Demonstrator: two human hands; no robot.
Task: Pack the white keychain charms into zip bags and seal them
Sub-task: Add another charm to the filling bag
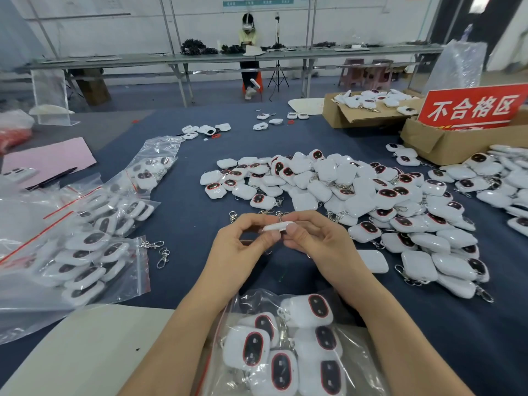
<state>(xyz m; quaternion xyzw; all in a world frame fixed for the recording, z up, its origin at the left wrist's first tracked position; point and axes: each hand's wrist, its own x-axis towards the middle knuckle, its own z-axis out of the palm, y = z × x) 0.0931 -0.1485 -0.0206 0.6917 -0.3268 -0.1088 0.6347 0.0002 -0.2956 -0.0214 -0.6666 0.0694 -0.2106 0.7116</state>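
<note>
Both hands, left point(243, 247) & right point(310, 238), are pinching one charm point(277, 226) edge-on above open bag point(257, 304).

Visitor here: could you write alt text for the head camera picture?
A person's left hand and right hand pinch one flat white plastic keychain charm edge-on above a dark blue cloth table. A clear plastic zip bag of charms lies nearest the person, a loose pile of charms to the right, filled bags to the left.
</note>
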